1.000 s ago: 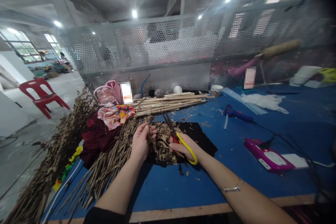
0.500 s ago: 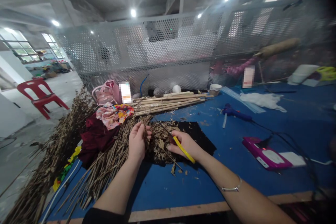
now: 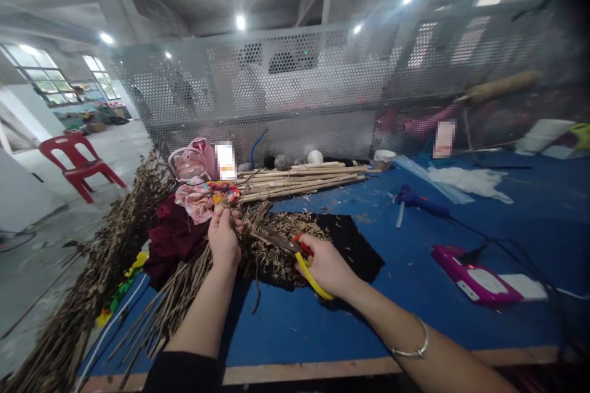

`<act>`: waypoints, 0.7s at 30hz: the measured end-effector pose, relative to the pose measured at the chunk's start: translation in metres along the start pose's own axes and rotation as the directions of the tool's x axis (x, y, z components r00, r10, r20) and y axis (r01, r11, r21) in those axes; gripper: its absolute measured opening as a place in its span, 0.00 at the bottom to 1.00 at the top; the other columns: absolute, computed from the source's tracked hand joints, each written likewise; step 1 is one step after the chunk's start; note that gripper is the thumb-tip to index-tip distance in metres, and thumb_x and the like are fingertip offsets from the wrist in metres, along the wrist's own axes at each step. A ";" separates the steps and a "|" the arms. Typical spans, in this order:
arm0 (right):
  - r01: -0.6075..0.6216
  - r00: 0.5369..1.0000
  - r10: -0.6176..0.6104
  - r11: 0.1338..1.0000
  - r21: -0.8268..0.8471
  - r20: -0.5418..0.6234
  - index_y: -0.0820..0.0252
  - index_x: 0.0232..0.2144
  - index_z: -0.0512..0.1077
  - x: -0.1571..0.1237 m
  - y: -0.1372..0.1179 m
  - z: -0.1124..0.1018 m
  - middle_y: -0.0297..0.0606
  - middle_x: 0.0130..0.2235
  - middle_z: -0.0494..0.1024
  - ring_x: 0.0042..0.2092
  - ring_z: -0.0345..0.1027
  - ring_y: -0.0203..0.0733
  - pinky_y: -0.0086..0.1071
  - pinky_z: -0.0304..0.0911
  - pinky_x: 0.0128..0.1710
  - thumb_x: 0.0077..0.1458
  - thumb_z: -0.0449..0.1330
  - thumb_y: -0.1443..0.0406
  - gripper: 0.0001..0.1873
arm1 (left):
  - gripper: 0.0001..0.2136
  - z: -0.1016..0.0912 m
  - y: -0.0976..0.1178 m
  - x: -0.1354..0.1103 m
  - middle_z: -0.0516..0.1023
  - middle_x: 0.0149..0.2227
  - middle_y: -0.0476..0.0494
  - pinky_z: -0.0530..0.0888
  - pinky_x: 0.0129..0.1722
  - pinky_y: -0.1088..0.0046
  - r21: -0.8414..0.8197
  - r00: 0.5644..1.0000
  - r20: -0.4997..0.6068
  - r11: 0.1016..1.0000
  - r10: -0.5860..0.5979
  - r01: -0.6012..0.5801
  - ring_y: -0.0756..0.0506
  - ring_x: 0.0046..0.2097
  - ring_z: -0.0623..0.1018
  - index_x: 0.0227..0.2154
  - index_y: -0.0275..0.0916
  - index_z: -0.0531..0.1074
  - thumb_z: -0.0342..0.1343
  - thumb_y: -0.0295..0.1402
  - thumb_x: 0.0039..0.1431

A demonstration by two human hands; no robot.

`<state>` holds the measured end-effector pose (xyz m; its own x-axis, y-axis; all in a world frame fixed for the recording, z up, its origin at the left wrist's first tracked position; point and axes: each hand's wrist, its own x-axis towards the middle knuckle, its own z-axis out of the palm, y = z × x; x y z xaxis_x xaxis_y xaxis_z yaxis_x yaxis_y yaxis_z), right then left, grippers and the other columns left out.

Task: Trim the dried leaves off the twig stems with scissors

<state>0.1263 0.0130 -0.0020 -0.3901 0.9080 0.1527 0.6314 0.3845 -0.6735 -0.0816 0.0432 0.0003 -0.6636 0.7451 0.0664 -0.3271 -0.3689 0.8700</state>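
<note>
My right hand (image 3: 325,267) grips scissors (image 3: 314,279) with yellow and red handles. Their dark blades point left toward my left hand (image 3: 224,239), which is closed on a dried plant stem (image 3: 249,230). Under the blades lies a heap of dry leaf scraps (image 3: 276,258) on a black cloth (image 3: 357,249). A bundle of dried stalks (image 3: 173,301) lies beneath and beside my left forearm. Whether the blades touch the stem is hard to make out.
Wooden sticks (image 3: 299,183) lie behind the heap, near a pink bag (image 3: 193,163) and dark red cloth (image 3: 170,239). At right are a blue glue gun (image 3: 421,201), a magenta device (image 3: 474,276) with cables and white gloves (image 3: 470,181). More dried plants (image 3: 92,276) lean at the table's left edge.
My left hand has moved left, with a stem. The scissors have turned, their blades now pointing left and spread apart, and the red handle shows. The view has shifted slightly.
</note>
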 end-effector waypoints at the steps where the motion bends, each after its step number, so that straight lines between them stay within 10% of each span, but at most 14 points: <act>1: 0.018 1.000 -0.018 0.999 0.030 0.000 0.56 0.27 0.66 0.000 0.000 -0.002 0.30 0.23 0.68 0.24 0.57 0.33 0.25 0.48 0.22 0.42 0.57 0.67 0.06 | 0.13 -0.001 -0.001 0.001 0.70 0.23 0.54 0.62 0.17 0.82 0.007 1.000 -0.004 1.000 -0.001 0.001 0.56 0.19 0.67 0.32 0.37 0.63 0.55 0.37 0.45; 12: 0.039 0.983 -0.017 0.992 0.121 -0.182 0.59 0.28 0.62 0.000 0.040 -0.061 0.32 0.25 0.68 0.26 0.60 0.35 0.27 0.58 0.28 0.41 0.58 0.63 0.10 | 0.15 0.004 -0.004 -0.013 0.68 0.23 0.55 0.55 0.13 0.84 0.076 0.989 0.127 0.995 -0.076 0.067 0.59 0.15 0.60 0.38 0.38 0.63 0.54 0.39 0.49; 21: -0.015 1.000 0.016 0.991 -0.130 0.005 0.59 0.30 0.65 -0.005 0.105 -0.075 0.31 0.27 0.70 0.29 0.62 0.36 0.26 0.57 0.29 0.43 0.57 0.63 0.09 | 0.18 0.014 -0.010 -0.045 0.63 0.22 0.55 0.52 0.15 0.83 0.288 0.846 0.416 0.930 -0.334 0.227 0.58 0.18 0.57 0.39 0.37 0.67 0.55 0.43 0.47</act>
<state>0.2447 0.0608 -0.0196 -0.3833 0.9131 0.1387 0.7191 0.3893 -0.5756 -0.0392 0.0207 -0.0043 -0.1724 0.9845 -0.0319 -0.2610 -0.0144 0.9652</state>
